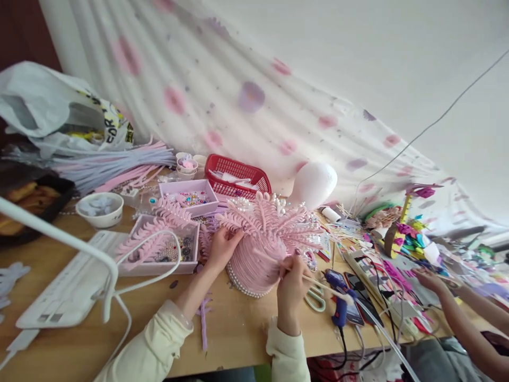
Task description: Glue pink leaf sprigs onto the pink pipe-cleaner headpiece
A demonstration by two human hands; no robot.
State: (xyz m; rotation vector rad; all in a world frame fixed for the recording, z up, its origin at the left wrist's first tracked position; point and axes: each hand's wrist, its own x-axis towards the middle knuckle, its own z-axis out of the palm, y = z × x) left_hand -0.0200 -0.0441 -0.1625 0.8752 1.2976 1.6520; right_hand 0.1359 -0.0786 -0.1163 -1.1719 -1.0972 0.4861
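Note:
On the table in front of me stands a rounded headpiece [252,265] wrapped in pink yarn-like strands. Pearls run along its lower edge, and pink fuzzy fronds [264,215] with more pearls fan out at its top. My left hand [226,246] is at the headpiece's left side, its fingers closed on the edge of a frond. My right hand [294,284] is at the right side, closed around a thin pale stick [326,287] that slants down to the right to a whitish end. The stick's other end is hard to make out against the pink strands.
Bead trays [193,197], a red basket [238,175], a paper cup [100,209] and a white power strip [75,281] lie left and behind. A blue glue gun [340,302], scissors [315,298] and phones are at right, beside a co-worker's hands [431,281]. A white cable [107,265] crosses the left foreground.

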